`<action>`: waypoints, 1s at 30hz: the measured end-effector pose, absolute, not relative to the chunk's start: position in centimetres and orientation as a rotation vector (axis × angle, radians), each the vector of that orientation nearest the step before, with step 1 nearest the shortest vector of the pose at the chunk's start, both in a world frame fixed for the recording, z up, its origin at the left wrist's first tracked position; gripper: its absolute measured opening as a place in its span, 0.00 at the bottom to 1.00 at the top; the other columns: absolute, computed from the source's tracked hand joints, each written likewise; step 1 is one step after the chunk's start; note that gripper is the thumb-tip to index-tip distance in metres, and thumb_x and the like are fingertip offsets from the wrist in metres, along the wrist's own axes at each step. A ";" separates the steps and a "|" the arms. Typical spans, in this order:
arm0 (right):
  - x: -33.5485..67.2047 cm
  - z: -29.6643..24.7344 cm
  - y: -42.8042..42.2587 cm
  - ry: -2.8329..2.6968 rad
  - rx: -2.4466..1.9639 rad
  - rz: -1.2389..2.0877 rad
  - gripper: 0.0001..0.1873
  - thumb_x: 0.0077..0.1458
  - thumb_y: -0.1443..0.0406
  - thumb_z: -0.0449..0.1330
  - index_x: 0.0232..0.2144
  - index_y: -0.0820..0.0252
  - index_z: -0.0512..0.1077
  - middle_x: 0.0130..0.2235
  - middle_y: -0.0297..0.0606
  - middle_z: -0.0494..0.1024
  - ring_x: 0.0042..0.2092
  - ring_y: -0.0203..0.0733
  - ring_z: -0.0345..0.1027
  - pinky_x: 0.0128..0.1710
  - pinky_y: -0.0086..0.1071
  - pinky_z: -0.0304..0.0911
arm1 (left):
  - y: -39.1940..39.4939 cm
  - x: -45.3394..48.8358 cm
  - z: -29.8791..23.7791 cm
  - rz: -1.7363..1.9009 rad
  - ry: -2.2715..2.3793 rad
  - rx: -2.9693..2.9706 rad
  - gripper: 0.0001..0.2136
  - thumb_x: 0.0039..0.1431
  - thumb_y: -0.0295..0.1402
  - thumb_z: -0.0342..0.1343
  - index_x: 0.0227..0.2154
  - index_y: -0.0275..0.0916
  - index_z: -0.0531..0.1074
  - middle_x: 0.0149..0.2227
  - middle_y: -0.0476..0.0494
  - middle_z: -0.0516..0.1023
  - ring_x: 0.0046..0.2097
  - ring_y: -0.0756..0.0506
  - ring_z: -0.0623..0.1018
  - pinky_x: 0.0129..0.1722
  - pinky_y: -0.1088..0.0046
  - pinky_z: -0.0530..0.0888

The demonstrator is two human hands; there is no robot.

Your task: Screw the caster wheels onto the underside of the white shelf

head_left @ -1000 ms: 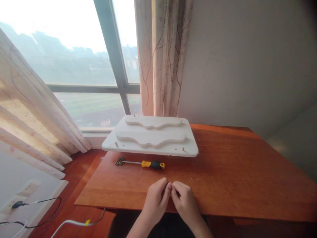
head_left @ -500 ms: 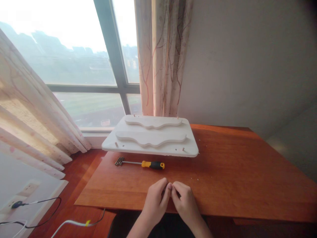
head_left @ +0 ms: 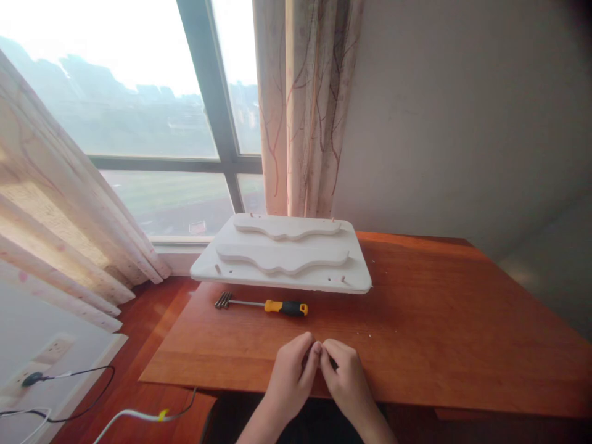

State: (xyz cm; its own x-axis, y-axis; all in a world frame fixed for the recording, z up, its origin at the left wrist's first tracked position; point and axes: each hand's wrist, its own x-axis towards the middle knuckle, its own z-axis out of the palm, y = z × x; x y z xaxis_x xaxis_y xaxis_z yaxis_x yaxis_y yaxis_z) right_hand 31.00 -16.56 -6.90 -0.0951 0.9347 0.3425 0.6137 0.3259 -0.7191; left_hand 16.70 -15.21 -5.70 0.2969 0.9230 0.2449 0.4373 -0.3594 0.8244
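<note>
My left hand (head_left: 293, 365) and my right hand (head_left: 343, 368) meet at the near edge of the table, thumbs and fingertips touching. Both have curled fingers, and no object shows in either. Just beyond them lies a screwdriver (head_left: 289, 308) with a yellow and black handle, its shaft pointing left. Several dark metal screws (head_left: 223, 300) lie side by side at its tip. Behind these is a white board (head_left: 287, 281) with rounded corners. Two wavy-edged white pieces (head_left: 282, 256) run along its upper face, and short wooden dowels (head_left: 217, 269) stick up near its corners.
The brown wooden table (head_left: 444, 320) reaches far to the right, with small white crumbs (head_left: 369, 335) on it. A window (head_left: 152, 111) and curtains (head_left: 309, 111) stand behind. Left of the table, cables (head_left: 134, 414) run by a wall socket (head_left: 23, 377).
</note>
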 end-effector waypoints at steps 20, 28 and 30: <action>31.0 -6.8 -16.6 -1.815 -1.391 0.516 0.21 0.69 0.63 0.47 0.21 0.56 0.54 0.23 0.32 0.68 0.26 0.35 0.63 0.28 0.30 0.49 | -15.2 16.8 -5.4 0.985 1.217 1.934 0.15 0.71 0.35 0.43 0.26 0.41 0.55 0.25 0.51 0.64 0.27 0.50 0.65 0.29 0.74 0.59; 31.1 -6.6 -16.6 -1.812 -1.387 0.515 0.21 0.69 0.63 0.47 0.21 0.56 0.56 0.22 0.32 0.68 0.26 0.35 0.63 0.28 0.30 0.50 | -15.3 16.8 -5.3 0.990 1.219 1.930 0.15 0.71 0.35 0.44 0.25 0.41 0.55 0.24 0.51 0.64 0.27 0.50 0.65 0.28 0.74 0.59; 31.1 -6.6 -16.6 -1.812 -1.386 0.506 0.21 0.69 0.63 0.47 0.21 0.56 0.56 0.22 0.32 0.68 0.26 0.35 0.62 0.28 0.31 0.49 | -15.3 16.8 -5.2 0.995 1.216 1.929 0.15 0.71 0.35 0.44 0.25 0.41 0.55 0.24 0.51 0.64 0.27 0.50 0.65 0.28 0.74 0.59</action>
